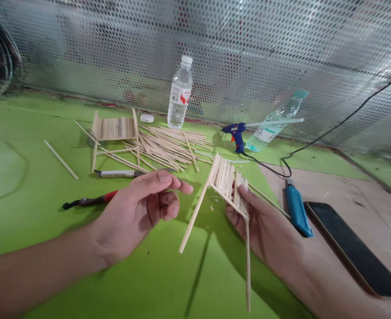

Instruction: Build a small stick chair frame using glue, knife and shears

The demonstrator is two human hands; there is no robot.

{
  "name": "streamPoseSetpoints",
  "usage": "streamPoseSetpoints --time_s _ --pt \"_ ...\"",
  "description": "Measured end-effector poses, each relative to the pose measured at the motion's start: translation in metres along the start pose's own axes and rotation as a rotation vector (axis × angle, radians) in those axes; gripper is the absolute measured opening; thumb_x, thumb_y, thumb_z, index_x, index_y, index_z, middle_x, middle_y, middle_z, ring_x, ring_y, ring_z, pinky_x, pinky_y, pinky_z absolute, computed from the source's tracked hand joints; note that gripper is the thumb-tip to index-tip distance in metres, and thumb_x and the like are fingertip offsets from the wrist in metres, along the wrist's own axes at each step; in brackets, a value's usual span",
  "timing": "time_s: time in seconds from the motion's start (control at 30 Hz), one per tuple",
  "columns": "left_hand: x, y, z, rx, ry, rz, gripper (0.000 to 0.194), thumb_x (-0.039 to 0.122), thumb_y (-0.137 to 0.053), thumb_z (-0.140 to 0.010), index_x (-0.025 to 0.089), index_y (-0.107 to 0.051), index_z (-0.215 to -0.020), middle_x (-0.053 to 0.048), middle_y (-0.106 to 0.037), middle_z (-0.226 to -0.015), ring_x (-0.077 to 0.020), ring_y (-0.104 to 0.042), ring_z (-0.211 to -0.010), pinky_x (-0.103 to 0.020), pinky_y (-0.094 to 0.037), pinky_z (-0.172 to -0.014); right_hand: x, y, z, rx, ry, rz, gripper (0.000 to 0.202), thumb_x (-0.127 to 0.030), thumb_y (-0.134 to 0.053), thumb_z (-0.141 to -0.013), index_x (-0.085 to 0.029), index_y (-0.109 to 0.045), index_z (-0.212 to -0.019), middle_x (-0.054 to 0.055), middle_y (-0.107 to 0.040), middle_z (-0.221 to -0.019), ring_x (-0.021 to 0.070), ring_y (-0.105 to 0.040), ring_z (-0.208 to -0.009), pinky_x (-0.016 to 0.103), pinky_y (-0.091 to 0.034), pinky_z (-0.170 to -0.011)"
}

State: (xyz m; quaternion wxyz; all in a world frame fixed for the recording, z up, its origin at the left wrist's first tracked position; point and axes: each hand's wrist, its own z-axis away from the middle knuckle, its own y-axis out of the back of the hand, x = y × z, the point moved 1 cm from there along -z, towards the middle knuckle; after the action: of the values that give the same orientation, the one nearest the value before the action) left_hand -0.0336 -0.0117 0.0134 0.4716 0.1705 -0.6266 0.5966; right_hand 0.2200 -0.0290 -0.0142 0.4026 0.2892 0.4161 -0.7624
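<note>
Over the bench (142, 288), the right hand (263, 217) grips the stick frame (223, 176) by its slats, legs slanting toward the near edge; the left hand (145, 201), half-curled and empty, hovers just left.

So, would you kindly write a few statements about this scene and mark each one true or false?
1. The right hand holds a small stick frame. True.
2. The left hand is holding the glue gun. False: the left hand has nothing visible in it, and the glue gun is apart from both hands.
3. The white-capped bottle stands behind the loose sticks. True.
4. The phone lies to the left of the teal tool. False: the phone lies to its right.
5. A second stick structure stands towards the left of the table. True.
</note>
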Motion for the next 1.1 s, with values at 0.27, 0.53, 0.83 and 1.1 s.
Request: streamPoseSetpoints --time_s 0.27,0.53,0.83,1.1 --pt "-0.011 0.003 -0.002 -0.025 -0.034 -0.238 0.022 0.037 -0.076 -0.092 0.018 -0.074 -0.082 0.002 -0.064 -0.072 -0.0067 -0.054 -0.059 -0.017 -0.047 -0.057 0.0 -0.003 0.0 -0.021 0.011 -0.012 0.026 -0.024 -0.084 -0.085 -0.02 -0.077 -0.109 0.001 -0.082 -0.109 0.0122 -0.077 -0.08 0.022 -0.068 -0.082" --pt "-0.017 0.011 -0.004 0.031 -0.036 -0.61 0.023 0.046 -0.07 -0.096 0.026 -0.079 -0.103 0.003 -0.06 -0.066 -0.0101 -0.049 -0.057 -0.022 -0.042 -0.056 0.002 -0.002 -0.002 -0.001 0.017 0.021 0.03 -0.027 -0.086 -0.082 -0.019 -0.078 -0.11 0.003 -0.081 -0.115 0.0145 -0.077 -0.084 0.024 -0.068 -0.083" --pt "-0.019 0.002 0.008 -0.371 0.0 -0.996 0.024 0.039 -0.062 -0.099 0.025 -0.082 -0.101 -0.005 -0.069 -0.083 -0.0163 -0.059 -0.069 -0.027 -0.042 -0.056 0.0 -0.003 0.001 0.009 0.015 0.011 0.028 -0.028 -0.087 -0.083 -0.02 -0.078 -0.108 0.001 -0.082 -0.113 0.0123 -0.077 -0.081 0.021 -0.067 -0.085" --pt "-0.021 0.003 0.007 -0.24 -0.143 -0.734 0.02 0.025 -0.064 -0.098 0.029 -0.083 -0.104 -0.005 -0.054 -0.103 -0.0143 -0.052 -0.08 -0.024 -0.045 -0.06 0.002 0.005 -0.006 0.01 0.011 0.034 0.034 -0.03 -0.084 -0.085 -0.021 -0.076 -0.117 0.005 -0.082 -0.112 0.0163 -0.079 -0.082 0.025 -0.068 -0.082"
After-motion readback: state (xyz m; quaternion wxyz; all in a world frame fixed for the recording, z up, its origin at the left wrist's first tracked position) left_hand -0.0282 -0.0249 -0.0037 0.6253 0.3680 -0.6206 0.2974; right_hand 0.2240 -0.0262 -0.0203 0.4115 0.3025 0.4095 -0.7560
